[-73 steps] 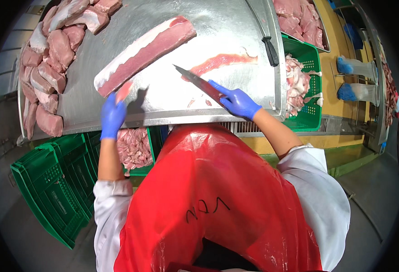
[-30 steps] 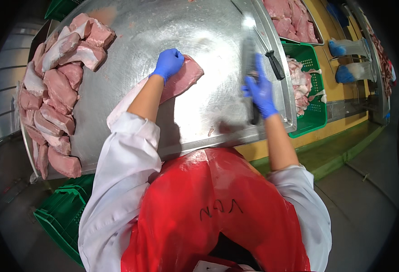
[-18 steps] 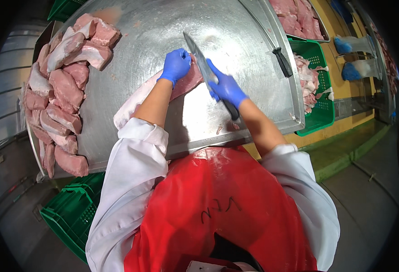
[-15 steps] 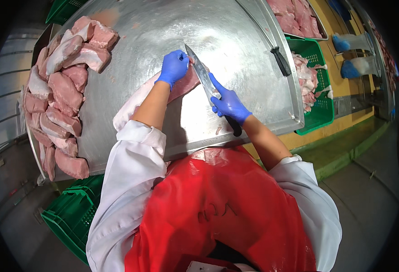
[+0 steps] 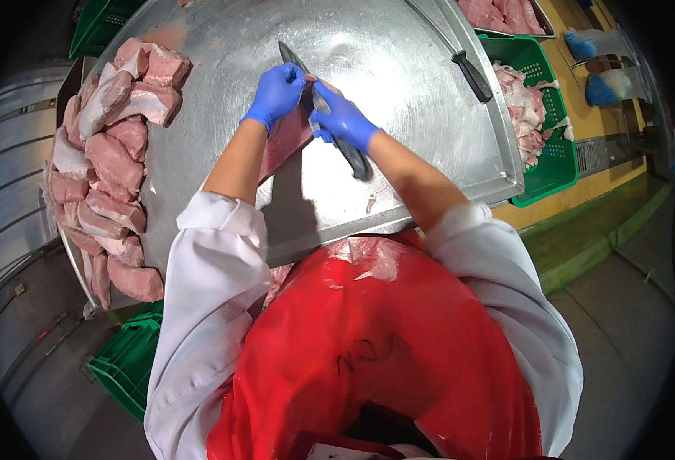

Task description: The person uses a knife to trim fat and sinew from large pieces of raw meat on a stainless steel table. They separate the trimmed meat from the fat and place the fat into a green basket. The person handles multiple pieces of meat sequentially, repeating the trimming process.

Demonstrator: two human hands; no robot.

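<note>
Both my hands wear blue gloves and meet over a metal table (image 5: pixel 207 146). My right hand (image 5: pixel 345 121) is closed round a long knife (image 5: pixel 356 162); its black handle end sticks out below the fingers, and its dark-looking blade points away to the upper left. Beside the blade, my left hand (image 5: pixel 277 96) is closed, its fingertips pinching the far end of a long piece of pink meat (image 5: pixel 285 142). My left forearm hides much of that piece. A small scrap (image 5: pixel 370 203) lies near the table's front edge.
Many cut chunks of meat (image 5: pixel 115 165) are heaped along the table's left side. A sharpening rod (image 5: pixel 471 77) with a black handle lies by the right rim. Beyond it are a green crate (image 5: pixel 548 180) of trimmings and a tray of meat (image 5: pixel 502 17). Another green crate (image 5: pixel 126 353) stands low left.
My right hand and the knife have moved up and left, close against my left hand. My left hand has shifted slightly left and downward. The view has shifted a little too.
</note>
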